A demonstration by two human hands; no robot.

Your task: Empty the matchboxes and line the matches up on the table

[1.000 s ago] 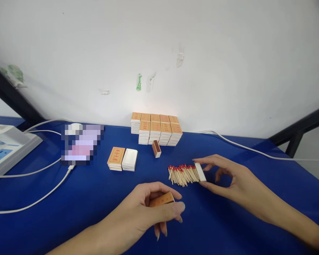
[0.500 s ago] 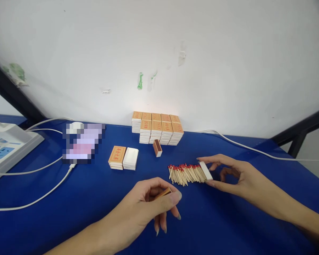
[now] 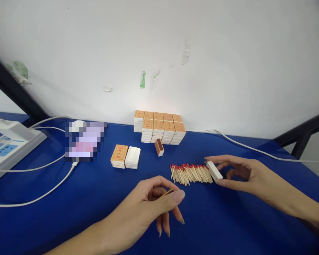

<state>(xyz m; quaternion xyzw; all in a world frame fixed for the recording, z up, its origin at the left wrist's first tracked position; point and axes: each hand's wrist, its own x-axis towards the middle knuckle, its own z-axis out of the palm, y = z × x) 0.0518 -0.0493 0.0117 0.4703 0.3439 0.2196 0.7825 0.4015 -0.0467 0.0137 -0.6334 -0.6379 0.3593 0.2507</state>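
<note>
Between thumb and fingers, my left hand pinches a matchbox sleeve, mostly hidden by the hand. My right hand grips a white matchbox tray by its two ends, tilted on its side at the right end of a row of red-tipped matches. The matches lie side by side on the blue table. A single matchbox stands on its side behind them. To the left are a short stack of orange sleeves and, beside it, a stack of white trays.
Stacked matchboxes stand against the white wall. At the left are a blurred phone, a power strip and white cables. Another cable crosses the back right.
My right hand has moved slightly right with the white tray, which is now a little off the row's end and more tilted. The left hand still holds the sleeve; the view has shifted slightly.
</note>
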